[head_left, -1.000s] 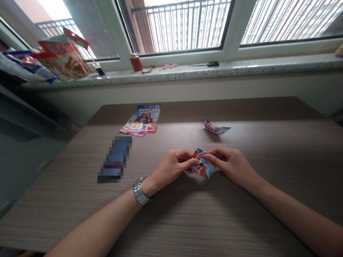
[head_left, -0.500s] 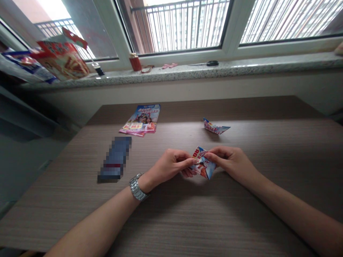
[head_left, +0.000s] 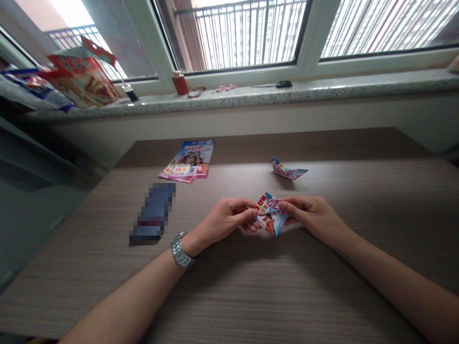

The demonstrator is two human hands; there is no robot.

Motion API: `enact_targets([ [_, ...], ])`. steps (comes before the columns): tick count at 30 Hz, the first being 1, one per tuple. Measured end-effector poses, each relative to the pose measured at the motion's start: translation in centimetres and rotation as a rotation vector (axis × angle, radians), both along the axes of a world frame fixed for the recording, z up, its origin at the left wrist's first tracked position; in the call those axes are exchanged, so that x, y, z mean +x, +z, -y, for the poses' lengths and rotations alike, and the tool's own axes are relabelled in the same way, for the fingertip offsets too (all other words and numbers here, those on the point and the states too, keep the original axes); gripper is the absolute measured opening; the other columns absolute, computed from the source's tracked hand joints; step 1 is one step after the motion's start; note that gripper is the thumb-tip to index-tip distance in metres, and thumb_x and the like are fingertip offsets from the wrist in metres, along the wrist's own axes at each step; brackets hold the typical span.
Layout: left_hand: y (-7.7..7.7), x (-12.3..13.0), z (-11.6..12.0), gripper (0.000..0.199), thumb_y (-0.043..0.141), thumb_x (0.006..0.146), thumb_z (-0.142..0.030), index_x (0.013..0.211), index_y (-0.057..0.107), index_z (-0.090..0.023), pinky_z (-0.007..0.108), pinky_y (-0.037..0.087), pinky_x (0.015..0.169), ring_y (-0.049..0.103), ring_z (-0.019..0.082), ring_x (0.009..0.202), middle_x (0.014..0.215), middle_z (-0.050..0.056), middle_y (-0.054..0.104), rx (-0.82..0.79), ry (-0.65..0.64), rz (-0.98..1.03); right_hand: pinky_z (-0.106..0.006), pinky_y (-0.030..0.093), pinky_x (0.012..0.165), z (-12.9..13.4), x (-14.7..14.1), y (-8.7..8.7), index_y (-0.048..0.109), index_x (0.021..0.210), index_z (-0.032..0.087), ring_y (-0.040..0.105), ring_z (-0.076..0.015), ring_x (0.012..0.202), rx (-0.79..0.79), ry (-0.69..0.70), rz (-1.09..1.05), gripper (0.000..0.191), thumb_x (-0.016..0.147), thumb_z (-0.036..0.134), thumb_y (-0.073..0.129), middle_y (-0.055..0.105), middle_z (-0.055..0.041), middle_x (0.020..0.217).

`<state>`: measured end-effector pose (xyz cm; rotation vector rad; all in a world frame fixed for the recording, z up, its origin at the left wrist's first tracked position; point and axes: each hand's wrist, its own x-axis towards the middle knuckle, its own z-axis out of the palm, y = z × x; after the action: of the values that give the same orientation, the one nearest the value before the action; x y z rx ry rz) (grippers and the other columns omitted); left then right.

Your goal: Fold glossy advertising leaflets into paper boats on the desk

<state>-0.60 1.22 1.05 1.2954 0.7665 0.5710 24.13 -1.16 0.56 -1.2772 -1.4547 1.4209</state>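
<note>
A folded paper (head_left: 271, 214), colourfully printed in blue, white and red, is held above the table between my two hands. My left hand (head_left: 234, 216), with a metal watch on the wrist, pinches its left corner between thumb and fingers. On the opposite side my right hand (head_left: 306, 212) grips the right edge, thumb on top. The fingers beneath the paper are partly hidden. Just beyond my hands a folded paper boat (head_left: 288, 170) of similar print rests on the table.
Printed flyers (head_left: 191, 160) lie stacked at the table's back left, with a blurred-out dark blue flat object (head_left: 153, 212) in front of them. On the granite windowsill (head_left: 244, 97) stand snack bags (head_left: 84, 79), a red bottle-like item (head_left: 180, 83) and black-handled scissors (head_left: 284, 84).
The folded paper has shifted slightly up and tilted a little, with its folds lying somewhat wider. My right thumb has moved slightly right; both hands keep their hold.
</note>
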Motion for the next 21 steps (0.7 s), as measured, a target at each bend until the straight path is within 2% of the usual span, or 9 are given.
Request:
enact_targets([
  [4, -0.08, -0.04, 0.04, 0.046, 0.071, 0.093, -0.036, 0.131, 0.054, -0.016, 0.023, 0.061, 0.062, 0.071, 0.013, 0.064, 0.078, 0.004, 0.075, 0.051, 0.068, 0.041, -0.038, 0.067, 0.077, -0.04, -0.02, -0.15, 0.08, 0.109, 0.02, 0.077, -0.0247, 0.083, -0.048, 0.028, -0.061, 0.047, 0.082, 0.058, 0.073, 0.081, -0.006, 0.096],
  [6, -0.21, -0.08, 0.14, 0.036, 0.068, 0.094, -0.034, 0.123, 0.057, -0.015, 0.021, 0.06, 0.061, 0.07, 0.011, 0.063, 0.077, 0.003, 0.073, 0.135, 0.082, 0.042, -0.04, 0.067, 0.079, -0.03, 0.06, -0.19, 0.079, 0.112, 0.021, 0.078, -0.0252, 0.085, -0.068, 0.045, -0.084, 0.046, 0.083, 0.057, 0.073, 0.081, -0.0055, 0.098],
  [9, -0.26, -0.22, 0.37, 0.02, 0.061, 0.098, -0.028, 0.11, 0.066, -0.013, 0.02, 0.059, 0.066, 0.07, 0.01, 0.07, 0.092, 0.007, 0.073, 0.319, 0.076, 0.009, -0.039, 0.067, 0.078, -0.02, 0.17, -0.19, 0.075, 0.119, 0.023, 0.078, -0.0232, 0.084, -0.072, 0.03, -0.092, 0.045, 0.085, 0.053, 0.072, 0.08, -0.0044, 0.102],
  [12, -0.04, -0.42, 0.55, 0.024, 0.052, 0.098, -0.016, 0.116, 0.068, -0.013, 0.023, 0.06, 0.076, 0.07, 0.012, 0.082, 0.105, 0.01, 0.073, 0.543, 0.059, -0.046, -0.034, 0.068, 0.071, -0.06, 0.13, -0.14, 0.069, 0.126, 0.024, 0.077, -0.0205, 0.079, -0.073, 0.0, -0.126, 0.049, 0.086, 0.051, 0.073, 0.08, -0.0045, 0.099],
  [15, 0.09, -0.48, 0.56, 0.034, 0.057, 0.092, -0.007, 0.123, 0.068, -0.017, 0.028, 0.058, 0.089, 0.069, 0.015, 0.097, 0.111, 0.009, 0.07, 0.807, 0.072, -0.125, -0.028, 0.066, 0.064, -0.11, -0.04, -0.13, 0.068, 0.115, 0.022, 0.076, -0.0168, 0.069, -0.09, -0.035, -0.18, 0.043, 0.084, 0.051, 0.074, 0.078, -0.0021, 0.084],
  [17, 0.04, -0.41, 0.52, 0.031, 0.063, 0.091, -0.01, 0.119, 0.07, -0.02, 0.032, 0.057, 0.094, 0.068, 0.016, 0.103, 0.119, 0.009, 0.065, 0.949, 0.141, -0.164, -0.025, 0.064, 0.061, -0.09, -0.22, -0.14, 0.067, 0.107, 0.022, 0.074, -0.0149, 0.064, -0.099, -0.05, -0.202, 0.038, 0.083, 0.05, 0.076, 0.076, -0.0007, 0.08],
  [19, -0.02, -0.3, 0.53, 0.022, 0.065, 0.093, -0.016, 0.113, 0.073, -0.022, 0.034, 0.056, 0.097, 0.068, 0.017, 0.107, 0.123, 0.009, 0.064, 1.023, 0.203, -0.186, -0.025, 0.063, 0.06, 0.01, -0.41, -0.08, 0.065, 0.105, 0.022, 0.075, -0.0157, 0.064, -0.116, -0.04, -0.221, 0.038, 0.084, 0.051, 0.076, 0.077, -0.0016, 0.08],
  [21, 0.0, -0.24, 0.63, 0.018, 0.064, 0.096, -0.018, 0.111, 0.072, -0.022, 0.033, 0.056, 0.097, 0.069, 0.017, 0.106, 0.118, 0.008, 0.069, 1.027, 0.21, -0.21, -0.029, 0.064, 0.064, 0.18, -0.58, 0.03, 0.064, 0.104, 0.021, 0.077, -0.0191, 0.069, -0.136, -0.012, -0.233, 0.041, 0.087, 0.057, 0.07, 0.078, -0.0049, 0.082],
])
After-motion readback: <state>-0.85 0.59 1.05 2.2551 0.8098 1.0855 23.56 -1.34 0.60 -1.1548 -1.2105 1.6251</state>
